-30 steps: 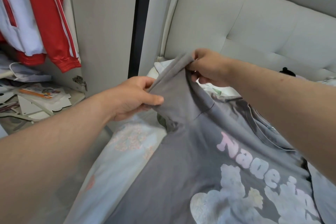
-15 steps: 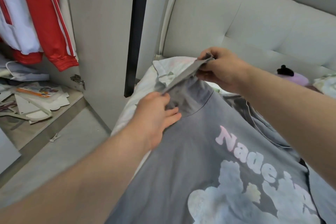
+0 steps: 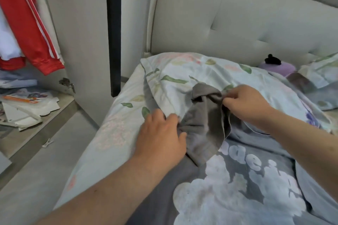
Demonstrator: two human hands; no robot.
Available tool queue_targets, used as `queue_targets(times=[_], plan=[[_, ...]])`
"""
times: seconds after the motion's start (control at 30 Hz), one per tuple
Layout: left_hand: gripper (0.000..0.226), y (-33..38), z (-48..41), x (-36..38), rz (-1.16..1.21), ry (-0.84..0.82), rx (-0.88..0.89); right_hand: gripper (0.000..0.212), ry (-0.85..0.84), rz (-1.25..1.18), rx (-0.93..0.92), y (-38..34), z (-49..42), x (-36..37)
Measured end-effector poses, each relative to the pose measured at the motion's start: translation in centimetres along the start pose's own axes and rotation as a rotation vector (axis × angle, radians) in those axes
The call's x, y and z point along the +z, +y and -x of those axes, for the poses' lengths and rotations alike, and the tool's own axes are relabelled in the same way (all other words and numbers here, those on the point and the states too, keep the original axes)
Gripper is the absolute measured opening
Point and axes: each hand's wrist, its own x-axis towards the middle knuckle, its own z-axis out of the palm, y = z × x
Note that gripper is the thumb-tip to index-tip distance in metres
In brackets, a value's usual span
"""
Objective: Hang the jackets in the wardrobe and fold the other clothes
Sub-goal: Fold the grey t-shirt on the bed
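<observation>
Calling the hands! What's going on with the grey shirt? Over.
Left hand grips bunched sleeve of grey shirt. Right hand pinches sleeve end, over the pillow. Nothing blocking.

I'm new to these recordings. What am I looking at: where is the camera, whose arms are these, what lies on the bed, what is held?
No machine here: a person works with bare hands. The one picture comes from a wide-angle camera worn on their head, looking forward and down, so both forearms reach in from below. A grey T-shirt with a pale print lies on the bed, its top against a floral pillow below the padded headboard. The right hand pinches the end of one sleeve in its fingers; the left hand grips the bunched cloth at that sleeve's base, probably to fold it. At the picture's far left a red and white jacket hangs in the wardrobe.
</observation>
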Motion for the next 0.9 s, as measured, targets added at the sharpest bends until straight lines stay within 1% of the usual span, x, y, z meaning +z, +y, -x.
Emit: queue_targets(times=[0.07, 0.1, 0.17, 0.2, 0.23, 0.3, 0.37, 0.43, 0.47, 0.5, 0.57, 0.6, 0.63, 0.7, 0.73, 0.8, 0.9], plan=[[0.033, -0.2, -0.2, 0.1, -0.115, 0.119, 0.016, 0.043, 0.063, 0.011, -0.179, -1.5, -1.0, -0.1], [0.036, -0.1, -0.2, 0.4, -0.146, 0.134, 0.022, 0.049, 0.021, 0.037, -0.261, -2.2, -1.6, -0.1], [0.042, -0.1, 0.0, 1.2, -0.167, 0.069, 0.043, 0.062, -0.174, 0.073, -0.360, -3.3, -2.6, 0.4], [0.043, 0.0, 0.1, 1.8, -0.147, 0.012, 0.057, 0.064, -0.259, 0.098, -0.369, -3.6, -2.8, 0.7], [0.044, 0.0, 0.0, 2.3, -0.114, -0.048, 0.060, 0.060, -0.297, 0.130, -0.376, -3.8, -3.0, 1.0], [0.047, 0.0, -0.5, 3.0, -0.061, -0.152, 0.028, 0.047, -0.243, 0.187, -0.420, -4.3, -3.3, 1.4], [0.036, 0.2, -1.1, 3.4, 0.019, -0.196, -0.015, 0.031, -0.150, 0.229, -0.453, -5.2, -3.7, 1.6], [0.026, 0.3, -1.6, 3.5, 0.191, -0.244, -0.098, 0.023, -0.126, 0.296, -0.451, -5.5, -4.5, 1.6], [0.024, 0.2, -1.9, 3.4, 0.261, -0.251, -0.137, 0.025, -0.139, 0.311, -0.440, -5.6, -4.7, 1.5], [0.025, 0.1, -2.0, 3.1, 0.302, -0.239, -0.163, 0.031, -0.175, 0.305, -0.435, -5.5, -4.7, 1.3], [0.024, -0.2, -2.1, 2.2, 0.327, -0.185, -0.166, 0.054, -0.278, 0.309, -0.455, -5.4, -4.2, 1.1], [0.024, -0.3, -1.9, 1.8, 0.320, -0.159, -0.153, 0.055, -0.307, 0.349, -0.460, -5.3, -4.0, 1.2], [0.024, -0.3, -1.6, 1.5, 0.311, -0.140, -0.141, 0.046, -0.308, 0.382, -0.458, -5.2, -3.8, 1.5], [0.024, -0.4, -0.8, 1.3, 0.284, -0.126, -0.129, 0.018, -0.250, 0.374, -0.400, -5.1, -4.1, 2.2], [0.025, -0.6, -0.4, 1.4, 0.265, -0.130, -0.132, 0.011, -0.221, 0.307, -0.326, -5.2, -4.3, 2.3], [0.029, -1.1, 0.2, 1.9, 0.257, -0.164, -0.166, 0.011, -0.210, 0.038, -0.063, -5.3, -5.0, 2.3], [0.033, -1.7, 0.3, 2.4, 0.269, -0.229, -0.203, 0.020, -0.194, -0.460, 0.354, -5.0, -6.1, 1.8]])
